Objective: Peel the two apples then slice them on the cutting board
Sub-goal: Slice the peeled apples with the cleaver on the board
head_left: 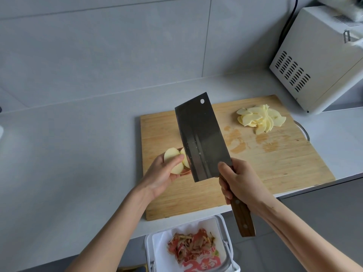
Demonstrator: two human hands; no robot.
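Observation:
My left hand [163, 173] holds a peeled, pale apple [172, 156] above the left edge of the wooden cutting board [275, 165], thumb across its split halves. My right hand [237, 183] grips the wooden handle of a large cleaver [202, 138], raised with its blade upright and partly hiding the apple's right side. A pile of thin apple slices [261, 118] lies at the board's far right corner.
A white bin [220, 230] with red and yellow peels stands below the counter's front edge. A white microwave [318, 55] sits at the back right, close to the board. Grey counter stretches to the left, tiled wall behind.

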